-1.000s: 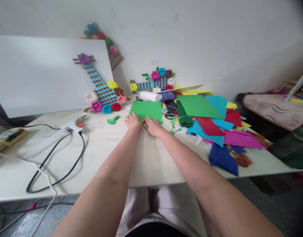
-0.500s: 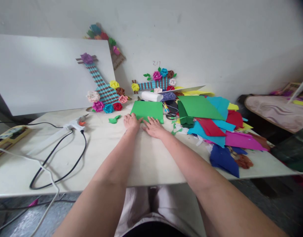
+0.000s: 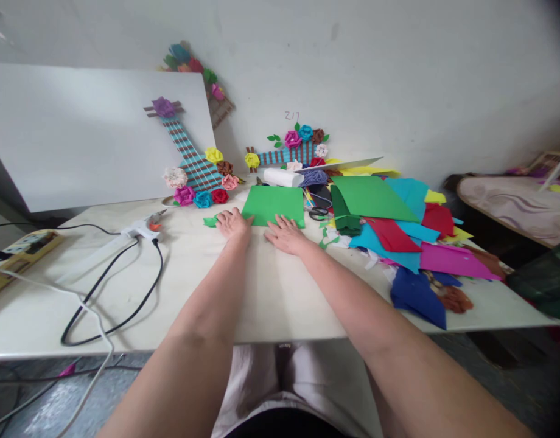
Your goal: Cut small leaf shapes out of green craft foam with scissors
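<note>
A rectangular sheet of green craft paper (image 3: pixel 274 204) lies flat on the pale table (image 3: pixel 284 292) in front of me. My right hand (image 3: pixel 285 235) rests with spread fingers on the sheet's near edge. At its lower left corner is my left hand (image 3: pixel 234 224), fingers stretched out, lying beside and partly over the corner. Green paper leaves (image 3: pixel 210 222) sit just left of that hand, which hides part of them. Neither hand grips anything. To the right of the sheet are black-handled scissors (image 3: pixel 318 213).
A glue gun (image 3: pixel 143 229) with a looping black cord lies left, near a power strip (image 3: pixel 22 258). Two flower-trimmed guitar crafts (image 3: pixel 193 161) lean at the back. Coloured paper (image 3: pixel 375 198) is heaped right. A white board (image 3: pixel 97 134) stands behind.
My left hand has slid left, from the sheet toward the green paper leaves, covering some of them. My right hand stays at the sheet's near edge. The view has shifted slightly.
</note>
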The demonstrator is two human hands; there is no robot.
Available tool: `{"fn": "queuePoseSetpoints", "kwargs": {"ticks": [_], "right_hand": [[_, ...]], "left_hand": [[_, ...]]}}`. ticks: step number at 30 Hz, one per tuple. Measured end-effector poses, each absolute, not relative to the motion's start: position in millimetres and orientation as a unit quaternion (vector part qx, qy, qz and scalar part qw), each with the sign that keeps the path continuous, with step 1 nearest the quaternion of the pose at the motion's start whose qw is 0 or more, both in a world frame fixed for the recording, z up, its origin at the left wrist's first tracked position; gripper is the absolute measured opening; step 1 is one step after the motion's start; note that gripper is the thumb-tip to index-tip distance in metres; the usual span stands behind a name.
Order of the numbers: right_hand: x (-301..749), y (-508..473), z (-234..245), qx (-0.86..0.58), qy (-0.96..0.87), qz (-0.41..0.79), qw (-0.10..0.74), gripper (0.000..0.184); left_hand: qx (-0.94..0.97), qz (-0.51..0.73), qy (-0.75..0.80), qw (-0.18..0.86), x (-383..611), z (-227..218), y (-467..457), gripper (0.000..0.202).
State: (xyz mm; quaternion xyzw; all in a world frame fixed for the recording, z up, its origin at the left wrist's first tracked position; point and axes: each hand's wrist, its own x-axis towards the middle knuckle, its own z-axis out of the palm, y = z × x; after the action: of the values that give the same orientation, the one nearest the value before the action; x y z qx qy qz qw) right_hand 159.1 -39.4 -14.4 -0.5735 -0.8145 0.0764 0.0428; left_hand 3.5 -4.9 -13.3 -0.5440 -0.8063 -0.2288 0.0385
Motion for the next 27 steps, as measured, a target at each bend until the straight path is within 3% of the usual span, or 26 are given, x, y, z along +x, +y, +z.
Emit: {"fn": "queuePoseSetpoints", "kwargs": {"ticks": [8, 15, 20, 27], "right_hand": [[159.4, -40.1, -15.0, -0.574, -0.816, 0.067, 0.033, 0.066], [159.1, -41.0, -13.5, -0.575, -0.815, 0.069, 0.028, 0.066], [157.8, -42.2, -13.5, -0.576, -0.814, 0.061, 0.036, 0.066], [158.0, -37.7, -20.3, -0.566, -0.823, 0.044, 0.027, 0.065]], "left_hand": [[-0.519, -0.216, -0.827, 0.036, -14.2, -10.9, -5.4, 0.051], [-0.522, -0.239, -0.818, 0.042, -12.4, -7.8, -7.0, 0.036], [-0.647, -0.280, -0.707, 0.062, 10.4, -0.7, -14.7, 0.041], [-0.813, -0.119, -0.564, -0.080, 49.5, -6.5, -26.4, 0.051]]}}
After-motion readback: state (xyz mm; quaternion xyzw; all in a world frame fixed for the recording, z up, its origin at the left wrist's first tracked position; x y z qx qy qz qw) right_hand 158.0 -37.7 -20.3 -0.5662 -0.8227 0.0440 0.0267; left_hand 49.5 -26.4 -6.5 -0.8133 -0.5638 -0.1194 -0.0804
